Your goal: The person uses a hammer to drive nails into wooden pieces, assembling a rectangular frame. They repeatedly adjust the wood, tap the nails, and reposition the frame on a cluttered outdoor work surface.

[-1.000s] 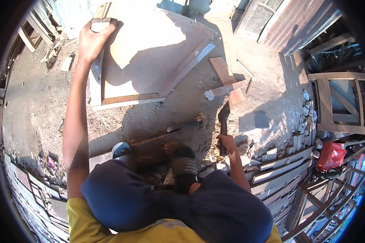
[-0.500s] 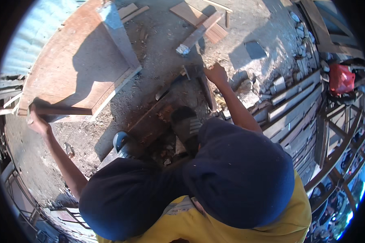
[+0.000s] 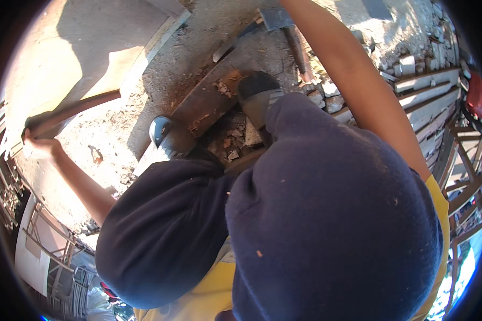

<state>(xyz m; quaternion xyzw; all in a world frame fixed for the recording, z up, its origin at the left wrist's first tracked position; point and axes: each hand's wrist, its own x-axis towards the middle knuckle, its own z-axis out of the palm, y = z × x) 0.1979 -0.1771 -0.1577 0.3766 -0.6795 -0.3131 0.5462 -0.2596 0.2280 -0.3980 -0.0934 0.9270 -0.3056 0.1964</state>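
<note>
At the far left, my left hand [image 3: 42, 147] is closed on the near corner of a large wooden panel [image 3: 99, 35]. A reddish-brown wooden strip [image 3: 80, 109] runs along the panel's near edge, from beside my fingers. My right forearm [image 3: 353, 69] stretches past the top edge of the view, so the right hand is hidden. Near that forearm lies a tool with a grey, blocky head [image 3: 276, 18] and a brown handle [image 3: 299, 56], like a hammer. Beside it is a dark narrow piece with a pale end [image 3: 235, 43].
A brown plank [image 3: 206, 104] lies between my sandalled feet [image 3: 168, 135]. Broken brick and wood chips [image 3: 238, 142] lie by it. Stacked boards [image 3: 428, 99] and rubble [image 3: 404, 64] line the right, with a red bag [image 3: 477, 96] beyond. Wooden frames [image 3: 64, 241] stand at lower left.
The view has tilted and shifted, so things ahead sit higher in it. My right hand has passed out of the top of the view. My left hand stays at the panel's corner.
</note>
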